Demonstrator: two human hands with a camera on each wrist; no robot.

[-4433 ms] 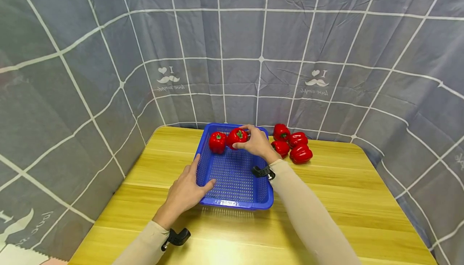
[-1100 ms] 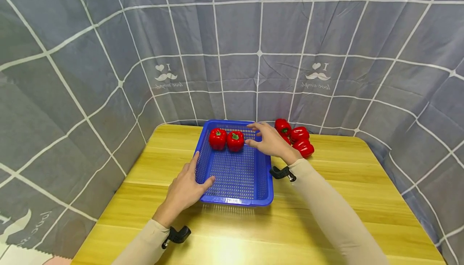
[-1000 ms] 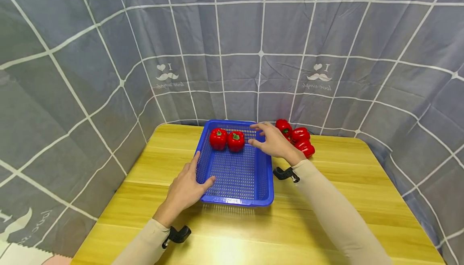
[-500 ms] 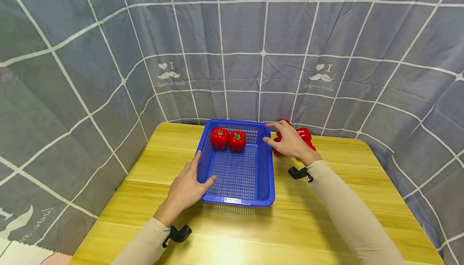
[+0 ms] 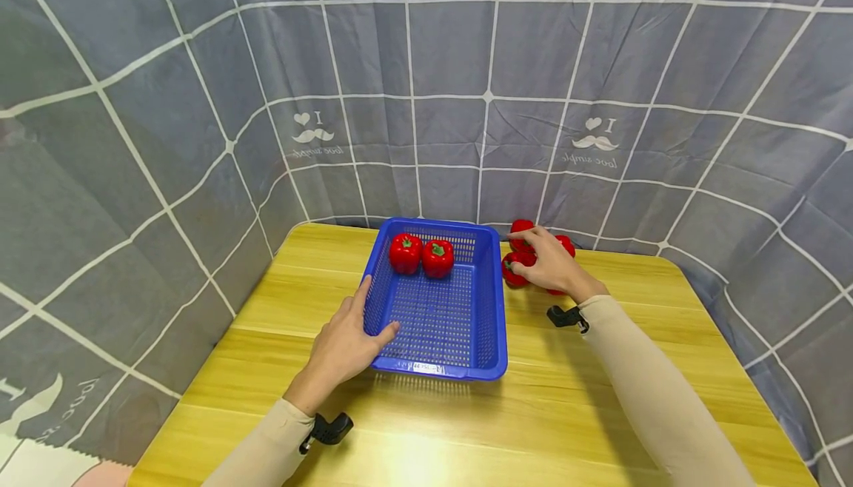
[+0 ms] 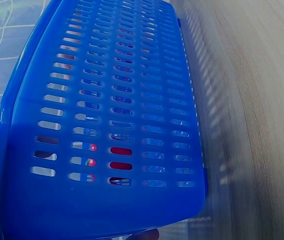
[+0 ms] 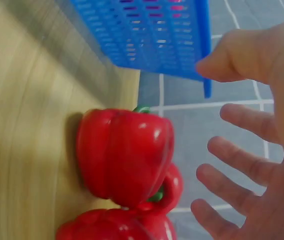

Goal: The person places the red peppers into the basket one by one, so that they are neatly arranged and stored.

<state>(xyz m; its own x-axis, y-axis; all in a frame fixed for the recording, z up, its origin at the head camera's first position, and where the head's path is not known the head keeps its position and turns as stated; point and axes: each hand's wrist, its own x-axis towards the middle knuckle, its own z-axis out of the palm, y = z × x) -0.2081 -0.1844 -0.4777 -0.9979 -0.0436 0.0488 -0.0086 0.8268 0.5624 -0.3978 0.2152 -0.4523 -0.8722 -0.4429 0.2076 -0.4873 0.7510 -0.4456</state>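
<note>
In the head view a blue plastic basket (image 5: pixel 436 371) stands on the wooden table. Two red bell peppers, one at the left (image 5: pixel 405 252) and one beside it (image 5: pixel 437 258), stand upright in its back left part. My left hand (image 5: pixel 341 346) rests at the basket's front left corner, index finger straight along the rim and thumb over the front edge. Past the basket's right side, my right hand (image 5: pixel 554 263) hovers with spread fingers over a bell pepper (image 5: pixel 514 270). The right wrist view shows that pepper (image 7: pixel 124 152) lying on the table, apart from the fingers.
Behind the right hand lie more red bell peppers, one at the back (image 5: pixel 522 229) and one to the right (image 5: pixel 566 243), partly hidden. A grey curtain (image 5: pixel 446 132) with white grid lines hangs round the table's (image 5: pixel 600 368) back and left sides.
My right hand set a second bell pepper in the basket and let go of it. It then moved right, over the rim, to the peppers outside. My left hand stayed at the basket.
</note>
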